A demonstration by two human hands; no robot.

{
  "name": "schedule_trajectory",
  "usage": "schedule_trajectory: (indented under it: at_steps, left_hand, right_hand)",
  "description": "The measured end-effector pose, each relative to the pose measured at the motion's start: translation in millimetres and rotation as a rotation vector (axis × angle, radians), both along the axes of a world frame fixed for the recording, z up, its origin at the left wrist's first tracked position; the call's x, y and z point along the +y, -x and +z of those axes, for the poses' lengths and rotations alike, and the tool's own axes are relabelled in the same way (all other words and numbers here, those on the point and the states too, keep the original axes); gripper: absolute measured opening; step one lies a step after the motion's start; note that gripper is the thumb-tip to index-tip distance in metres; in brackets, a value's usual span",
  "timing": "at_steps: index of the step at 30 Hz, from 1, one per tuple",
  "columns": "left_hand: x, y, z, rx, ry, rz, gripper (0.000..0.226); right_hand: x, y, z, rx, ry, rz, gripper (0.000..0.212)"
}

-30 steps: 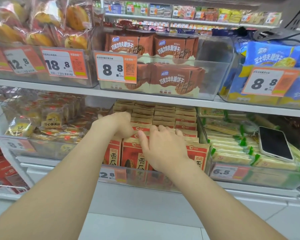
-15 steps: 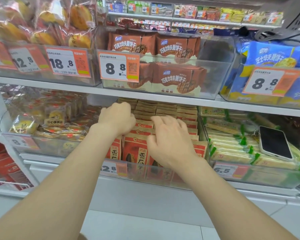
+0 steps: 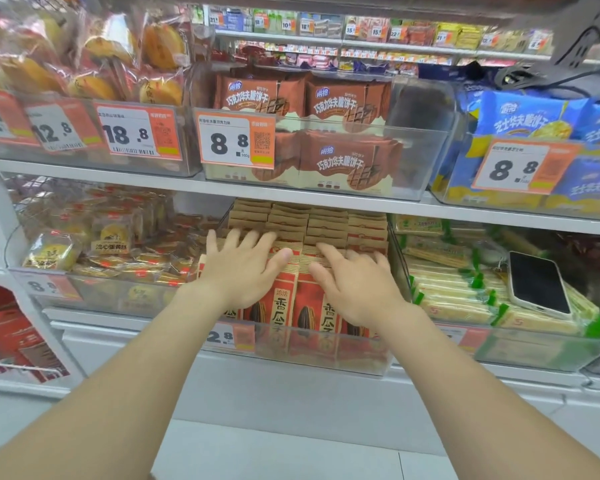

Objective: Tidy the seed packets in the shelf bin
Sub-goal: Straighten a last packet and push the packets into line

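Observation:
Red and tan seed packets (image 3: 309,230) stand upright in several rows inside a clear plastic shelf bin (image 3: 361,358) on the lower shelf. My left hand (image 3: 243,268) lies flat with fingers spread on the tops of the front left packets. My right hand (image 3: 357,282) also lies flat with fingers apart on the front right packets. Neither hand grips a packet. The two front packets (image 3: 284,313) show between my hands with black seed pictures on them.
A phone (image 3: 537,284) lies on green-and-yellow packs in the bin to the right. A bin of yellow pastries (image 3: 111,240) stands to the left. The upper shelf (image 3: 153,180) overhangs closely, carrying brown wafer bags (image 3: 340,164) and blue bags (image 3: 527,116).
My left hand has opened from a fist and now lies flat. Both hands have spread their fingers and slid slightly back over the packet tops.

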State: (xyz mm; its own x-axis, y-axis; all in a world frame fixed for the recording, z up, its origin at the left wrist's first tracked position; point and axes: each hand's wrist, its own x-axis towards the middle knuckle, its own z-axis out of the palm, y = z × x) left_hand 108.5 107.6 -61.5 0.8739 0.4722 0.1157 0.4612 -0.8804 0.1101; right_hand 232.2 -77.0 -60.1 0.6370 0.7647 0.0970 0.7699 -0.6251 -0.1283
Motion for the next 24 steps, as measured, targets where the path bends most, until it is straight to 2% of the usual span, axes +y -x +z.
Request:
schedule_trajectory:
  at_steps: [7,11,15,18,21,22,24]
  left_hand:
    - [-4.8,-20.4,-13.6,0.001,-0.196,0.173,0.085]
    - [-10.4,-27.3,-15.8,-0.006,-0.177,0.153,0.081]
    - [-9.6,-24.7,-17.2,-0.012,-0.167,0.111,0.08]
    - [-11.8,-18.3,-15.8,-0.022,-0.224,0.114,0.077]
    - [-22.4,-11.4,-9.0,-0.109,-0.258,0.14,0.051]
    - [-27.4,-10.6,-6.3,-0.137,-0.24,0.124,0.048]
    - [-38.2,-10.1,0.7,-0.183,-0.142,0.005,0.083]
  right_hand:
    - [-1.7,-12.9,1.6,-0.057,-0.016,-0.046,0.053]
    - [3.8,-15.9,-6.8,-0.042,-0.046,-0.005,0.049]
    - [-0.6,-16.5,-11.8,-0.095,0.03,0.032,0.062]
    - [-6.6,-16.0,-8.9,-0.036,0.016,0.067,0.066]
    - [-20.4,-16.3,4.3,0.037,-0.034,0.11,0.085]
    - [-25.2,-15.3,9.7,0.041,-0.04,0.113,0.092]
    - [-32.8,-13.1,16.8,0.01,-0.02,0.097,0.094]
